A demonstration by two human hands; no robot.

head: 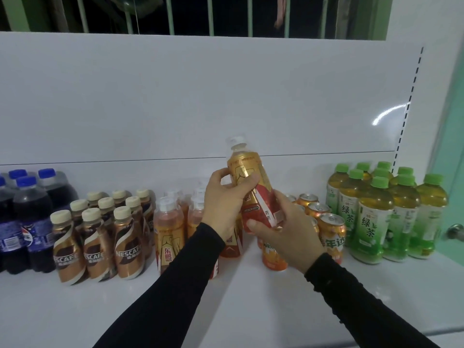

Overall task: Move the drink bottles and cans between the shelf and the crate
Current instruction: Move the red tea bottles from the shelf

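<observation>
Both my hands hold one gold-and-red energy drink bottle [251,177] with a clear cap, tilted left above the white shelf [226,297]. My left hand [223,199] grips its upper body. My right hand [283,227] wraps round its lower end. Behind my hands stand more bottles of the same kind [168,227], partly hidden by my left forearm. Orange cans [331,229] stand just right of my right hand. No crate is in view.
Along the shelf from the left stand dark cola bottles [27,214] with blue caps, brown coffee bottles [95,237], then at the right green tea bottles [374,217]. A white back panel [200,96] rises behind. A door knob [455,231] shows at the far right.
</observation>
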